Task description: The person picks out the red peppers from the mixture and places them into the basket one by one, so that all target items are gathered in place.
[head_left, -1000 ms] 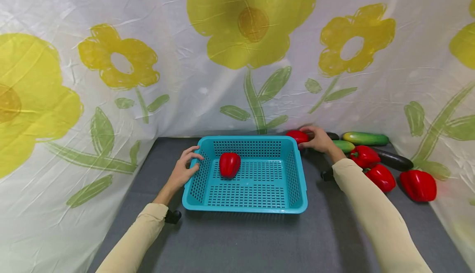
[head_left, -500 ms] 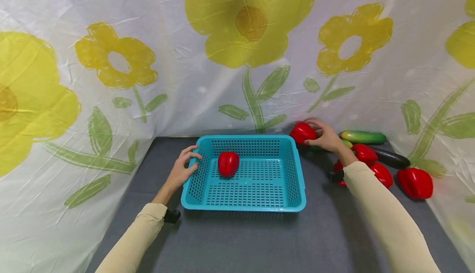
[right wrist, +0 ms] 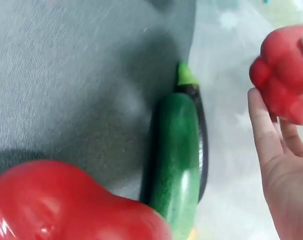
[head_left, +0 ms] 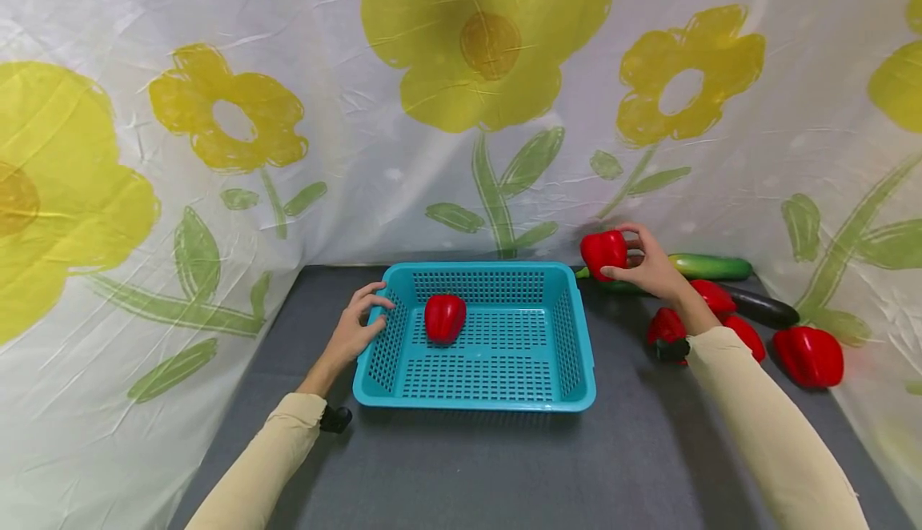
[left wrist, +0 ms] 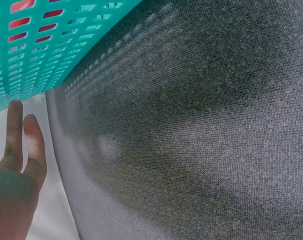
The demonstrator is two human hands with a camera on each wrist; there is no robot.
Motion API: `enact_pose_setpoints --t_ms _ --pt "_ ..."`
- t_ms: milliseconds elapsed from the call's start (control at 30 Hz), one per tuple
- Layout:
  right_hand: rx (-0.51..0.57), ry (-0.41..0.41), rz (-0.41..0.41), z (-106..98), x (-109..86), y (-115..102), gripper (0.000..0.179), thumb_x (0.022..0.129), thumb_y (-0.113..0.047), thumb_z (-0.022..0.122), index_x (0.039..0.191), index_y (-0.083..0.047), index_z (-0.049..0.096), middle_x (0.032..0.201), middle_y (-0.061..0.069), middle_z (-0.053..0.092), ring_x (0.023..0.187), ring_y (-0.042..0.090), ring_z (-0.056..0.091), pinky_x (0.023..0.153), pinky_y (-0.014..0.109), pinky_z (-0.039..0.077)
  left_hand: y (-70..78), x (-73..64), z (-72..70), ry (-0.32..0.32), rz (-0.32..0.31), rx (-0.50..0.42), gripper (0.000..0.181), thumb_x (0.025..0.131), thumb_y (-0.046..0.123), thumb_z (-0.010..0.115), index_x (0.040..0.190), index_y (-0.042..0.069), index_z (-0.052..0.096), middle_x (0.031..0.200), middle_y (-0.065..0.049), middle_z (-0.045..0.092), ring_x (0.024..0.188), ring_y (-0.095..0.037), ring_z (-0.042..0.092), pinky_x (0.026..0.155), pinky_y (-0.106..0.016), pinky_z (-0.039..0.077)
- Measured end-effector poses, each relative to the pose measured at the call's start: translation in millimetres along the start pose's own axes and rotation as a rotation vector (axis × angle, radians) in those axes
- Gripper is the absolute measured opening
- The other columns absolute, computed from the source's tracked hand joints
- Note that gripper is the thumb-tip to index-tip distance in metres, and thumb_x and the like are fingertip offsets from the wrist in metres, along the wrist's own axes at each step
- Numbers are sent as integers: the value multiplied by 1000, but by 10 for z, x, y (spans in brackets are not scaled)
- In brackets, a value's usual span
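Observation:
My right hand (head_left: 654,270) holds a glossy red bell pepper (head_left: 603,253) between thumb and fingers, raised behind and to the right of the turquoise basket (head_left: 475,404). In the right wrist view this bell pepper (right wrist: 286,75) is against the pale curtain, above the table. My left hand (head_left: 354,330) is at the basket's left rim, fingers loosely bent and thumb spread. Seen from the left wrist, two fingers (left wrist: 14,132) extend toward the basket's slotted wall (left wrist: 36,55). Inside the basket lies another red bell pepper (head_left: 444,319), left of its middle.
Right of the basket, a cucumber (right wrist: 175,150) lies along an eggplant (right wrist: 204,150) by the curtain. Further right are a yellow-green cucumber (head_left: 713,267), another eggplant (head_left: 763,307) and several red bell peppers, one (head_left: 808,356) near the table's right edge. A flowered curtain (head_left: 346,154) surrounds the dark table (head_left: 461,474).
My right hand has lifted the bell pepper from beside the basket's back right corner and carried it up and to the right. The left hand and basket stay put.

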State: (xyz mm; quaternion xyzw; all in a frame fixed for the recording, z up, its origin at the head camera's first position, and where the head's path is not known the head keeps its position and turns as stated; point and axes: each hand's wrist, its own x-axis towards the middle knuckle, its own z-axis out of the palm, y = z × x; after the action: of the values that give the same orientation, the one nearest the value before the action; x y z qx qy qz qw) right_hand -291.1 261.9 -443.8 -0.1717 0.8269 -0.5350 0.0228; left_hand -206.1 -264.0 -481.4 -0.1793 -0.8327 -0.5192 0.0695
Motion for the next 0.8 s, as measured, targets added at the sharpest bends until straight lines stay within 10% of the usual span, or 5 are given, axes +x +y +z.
enact_pose_setpoints --t_ms 367,800 --pt "91 40 22 139 -192 -223 76 91 -5 75 148 2 25 135 32 48 107 40 55 77 28 55 -2 -5 -1 0 14 -11 20 92 -17 54 110 -17 61 150 -37 31 134 -55 32 95 -65 33" --pt "132 86 -2 356 -249 -115 70 89 -15 80 145 -9 38 137 20 51 112 37 54 79 33 55 -433 22 24 37 49 2 19 94 -6 57 111 -5 66 153 -24 35 137 -43 34 96 -66 33"
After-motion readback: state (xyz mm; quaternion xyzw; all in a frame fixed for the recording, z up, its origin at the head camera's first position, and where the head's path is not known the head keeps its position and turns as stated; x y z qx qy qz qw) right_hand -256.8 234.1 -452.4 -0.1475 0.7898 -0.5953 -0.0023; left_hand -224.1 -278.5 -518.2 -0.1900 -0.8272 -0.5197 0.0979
